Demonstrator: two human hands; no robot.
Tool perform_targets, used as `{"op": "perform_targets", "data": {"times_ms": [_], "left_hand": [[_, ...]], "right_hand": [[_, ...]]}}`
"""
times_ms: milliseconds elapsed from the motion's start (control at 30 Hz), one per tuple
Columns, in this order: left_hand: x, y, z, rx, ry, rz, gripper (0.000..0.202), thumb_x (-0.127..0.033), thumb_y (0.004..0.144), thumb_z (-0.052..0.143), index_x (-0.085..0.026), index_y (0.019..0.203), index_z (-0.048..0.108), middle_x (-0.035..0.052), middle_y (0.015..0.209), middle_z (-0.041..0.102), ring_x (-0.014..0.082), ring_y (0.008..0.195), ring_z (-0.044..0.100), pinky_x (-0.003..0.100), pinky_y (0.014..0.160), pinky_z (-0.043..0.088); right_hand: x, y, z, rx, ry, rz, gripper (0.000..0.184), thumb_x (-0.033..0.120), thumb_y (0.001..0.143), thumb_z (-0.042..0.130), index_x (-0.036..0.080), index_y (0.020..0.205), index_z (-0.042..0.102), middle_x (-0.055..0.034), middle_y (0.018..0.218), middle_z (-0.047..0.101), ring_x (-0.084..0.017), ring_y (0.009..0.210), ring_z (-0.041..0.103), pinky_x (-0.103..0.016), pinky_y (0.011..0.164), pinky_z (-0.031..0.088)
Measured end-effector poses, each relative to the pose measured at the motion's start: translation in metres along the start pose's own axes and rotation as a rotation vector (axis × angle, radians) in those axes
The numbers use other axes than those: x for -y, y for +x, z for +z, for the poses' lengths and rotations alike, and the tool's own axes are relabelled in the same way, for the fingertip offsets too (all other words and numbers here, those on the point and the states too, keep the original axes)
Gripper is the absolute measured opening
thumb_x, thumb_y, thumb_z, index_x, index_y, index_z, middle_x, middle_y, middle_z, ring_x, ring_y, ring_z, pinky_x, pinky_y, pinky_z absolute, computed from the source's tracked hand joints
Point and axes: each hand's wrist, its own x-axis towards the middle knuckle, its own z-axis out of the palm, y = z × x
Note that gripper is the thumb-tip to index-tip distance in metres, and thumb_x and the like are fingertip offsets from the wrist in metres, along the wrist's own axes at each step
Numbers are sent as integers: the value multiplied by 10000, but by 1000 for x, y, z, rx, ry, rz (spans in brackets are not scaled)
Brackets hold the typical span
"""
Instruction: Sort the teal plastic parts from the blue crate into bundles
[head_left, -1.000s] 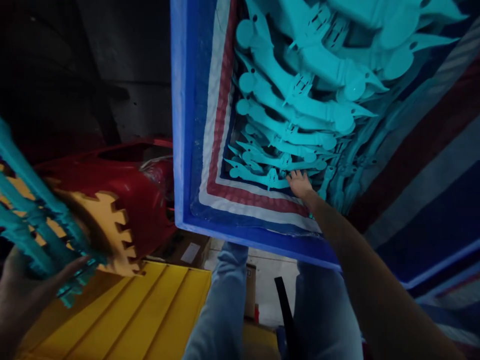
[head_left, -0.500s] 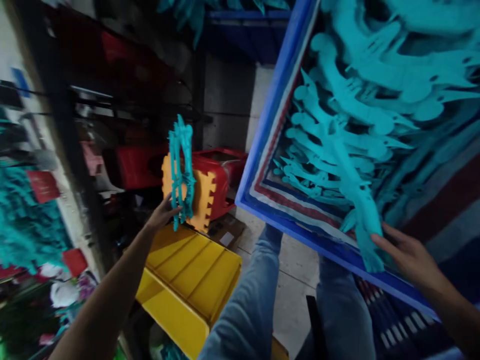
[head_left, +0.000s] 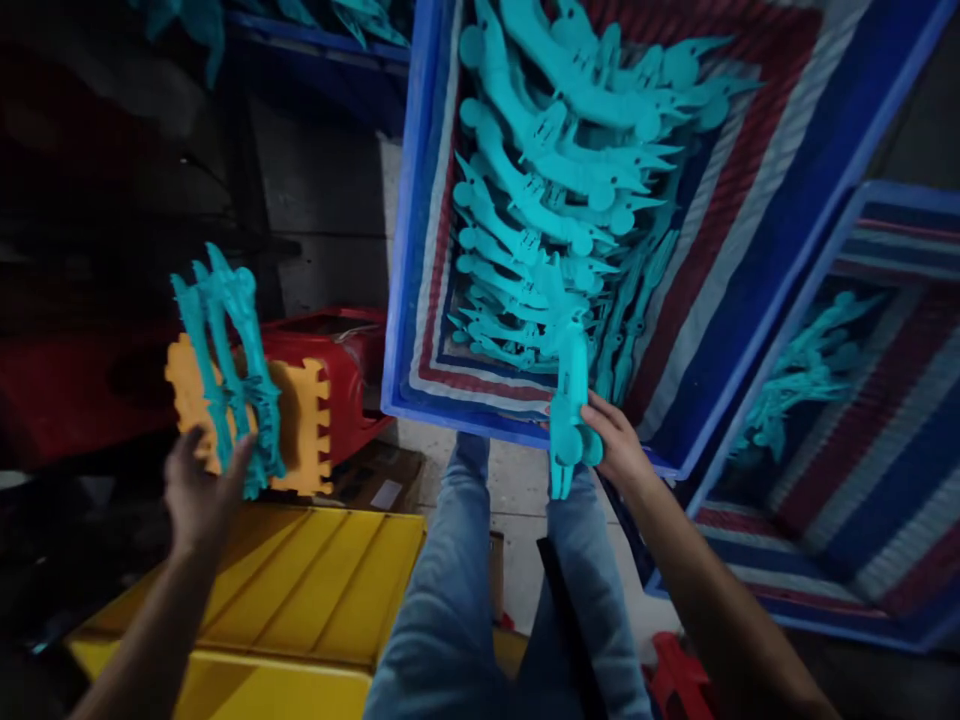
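Observation:
My left hand (head_left: 201,482) is at the left, its thumb and fingers around the lower end of several long, curved teal plastic parts (head_left: 232,370). These parts stick up in front of an orange foam mat (head_left: 304,420). Near the middle, my right hand (head_left: 616,440) grips one teal plastic part (head_left: 573,400) by its side, over the near rim of a blue crate (head_left: 480,425). Inside that crate lie more teal parts (head_left: 525,210), nested in a row against a striped cloth lining. Fingertips behind the held part are hidden.
A second lined blue crate (head_left: 780,590) with some teal parts stands at the right. Below my left hand is a yellow bin (head_left: 315,585). A red plastic stool (head_left: 360,390) sits by the mat. My legs (head_left: 465,600) are between bin and crates.
My view has turned right, so the crate and mat appear further left. My right hand has brought its teal part closer to the middle of view; the part now points more upright.

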Motion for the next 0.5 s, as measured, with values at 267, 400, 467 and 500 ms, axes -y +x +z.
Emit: {"op": "perform_targets", "data": {"times_ms": [267,400,467,500], "left_hand": [[-190,-183,190,1169,-729,29,561,-472,705,723,-180,1170,610,123,1212,635,283,1129,582,398,964,454],[-220,-226,213,1379,-787,-36,461,-411,693,749,-175,1078,657,87,1112,679,244,1029,623,334,881,483],[-228,-239,215,1438,-828,-58,456,-397,702,744,-181,1094,655,78,1095,685,239,1026,627,316,861,488],[-233,-244,217,1451,-864,-74,453,-391,719,730,-187,1115,647,78,1102,683,240,1043,623,316,865,487]], "right_hand": [[8,-49,-14,116,-127,-187,531,453,726,730,261,1207,618,-30,1243,624,-260,1214,527,-439,1052,409],[19,-77,-57,54,-3,-123,593,521,669,748,268,1191,627,-41,1188,655,-287,1131,587,-453,936,500],[22,-89,-82,4,25,-105,626,544,646,749,260,1190,626,-54,1157,670,-299,1084,613,-465,897,520],[23,-94,-95,-39,43,-109,615,558,655,731,249,1178,631,-65,1129,681,-304,1064,623,-475,887,524]]}}
